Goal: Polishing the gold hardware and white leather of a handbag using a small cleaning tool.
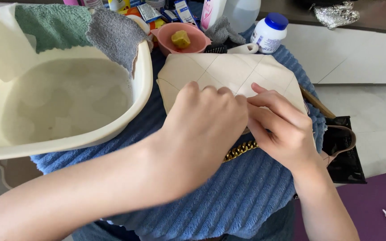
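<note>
A cream quilted handbag (228,71) lies flat on a blue ribbed towel (242,192). My left hand (204,129) rests on the bag's near edge with fingers curled, knuckles up. My right hand (282,127) presses against the bag beside it, fingers bent toward the left hand. A gold chain (240,150) shows just under the two hands. Whatever is pinched between the fingers is hidden.
A cream basin (144,85) of cloudy water stands at left, with green and grey cloths (86,27) draped over its rim. A pink bowl (182,38) with a yellow lump, bottles and a white jar (269,32) sit behind. A black bag (345,151) and purple mat (371,201) are at right.
</note>
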